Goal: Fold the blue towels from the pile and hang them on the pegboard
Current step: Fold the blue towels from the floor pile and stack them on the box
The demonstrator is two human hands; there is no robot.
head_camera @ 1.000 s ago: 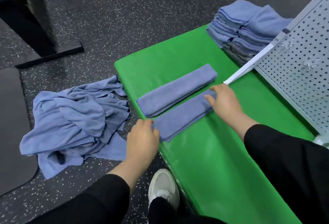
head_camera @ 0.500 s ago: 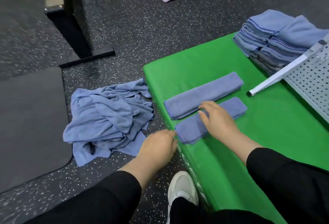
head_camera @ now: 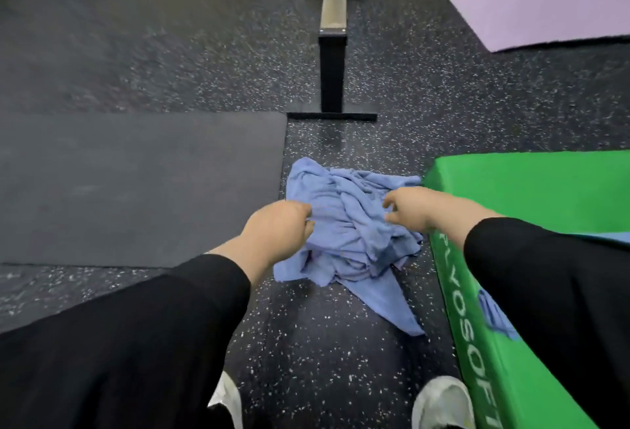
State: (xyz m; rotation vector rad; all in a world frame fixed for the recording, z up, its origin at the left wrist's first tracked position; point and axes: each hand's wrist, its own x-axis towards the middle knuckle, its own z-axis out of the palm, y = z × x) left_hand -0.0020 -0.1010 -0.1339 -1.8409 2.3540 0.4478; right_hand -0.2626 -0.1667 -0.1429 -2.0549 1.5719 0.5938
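Blue towels pile (head_camera: 347,224) at twelve o'clock: our left hand (head_camera: 276,220) pinches cloth, right hand (head_camera: 409,207) half-curled, grip unclear; plenty still unfolded, nothing hung here.

It looks like a gym: speckled rubber floor (head_camera: 392,94), a dark exercise mat (head_camera: 136,186), a green soft box (head_camera: 531,186).

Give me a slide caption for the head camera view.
Both hands, left hand and right hand, reach into the crumpled blue towel pile beside the green box.
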